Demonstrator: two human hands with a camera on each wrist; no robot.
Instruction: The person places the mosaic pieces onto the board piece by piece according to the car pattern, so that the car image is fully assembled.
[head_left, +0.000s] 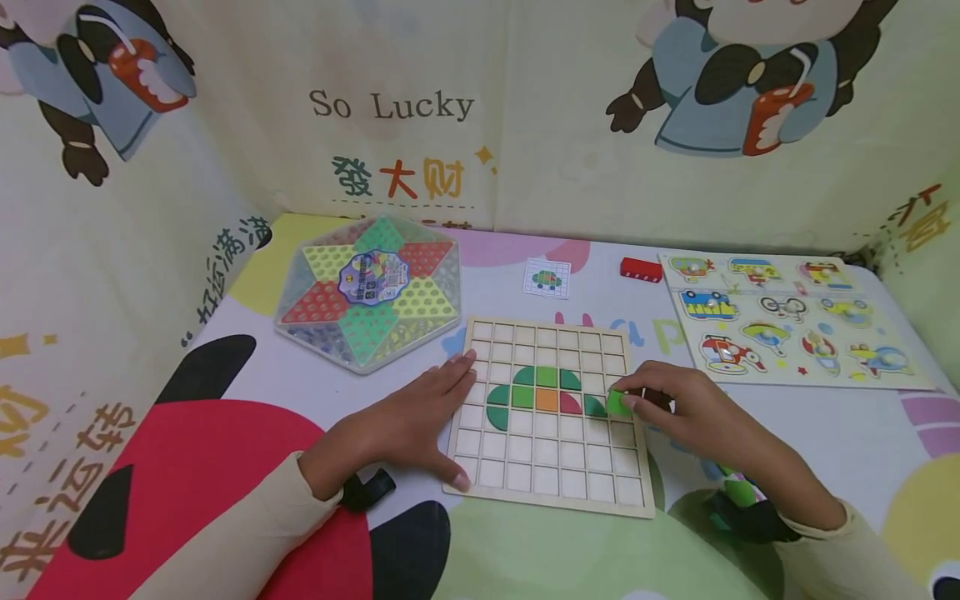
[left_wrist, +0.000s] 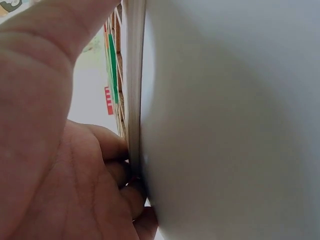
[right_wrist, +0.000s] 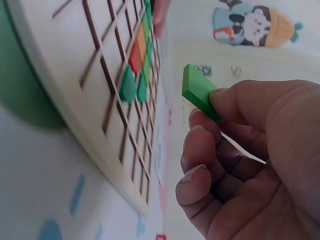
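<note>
My right hand (head_left: 686,400) pinches a light green square tile (right_wrist: 200,90) between thumb and index finger, tilted over the right side of a wooden grid board (head_left: 513,477). Beside the tile lies a dark green rounded piece (head_left: 595,407). Farther left in the grid are a red piece (head_left: 570,404), an orange square (head_left: 547,401), light green squares (head_left: 547,377) and more dark green rounded pieces. My left hand (head_left: 416,412) rests along the board's left edge, thumb spread to the near corner. In the left wrist view its fingertips touch the board's side.
Behind the board lies a small card (head_left: 547,278) with a green gridded picture. A hexagonal star-patterned game box (head_left: 367,332) stands back left. At back right are a red block (head_left: 641,269) and a vehicle picture board (head_left: 795,333). A printed cloth wall (head_left: 540,183) closes the back.
</note>
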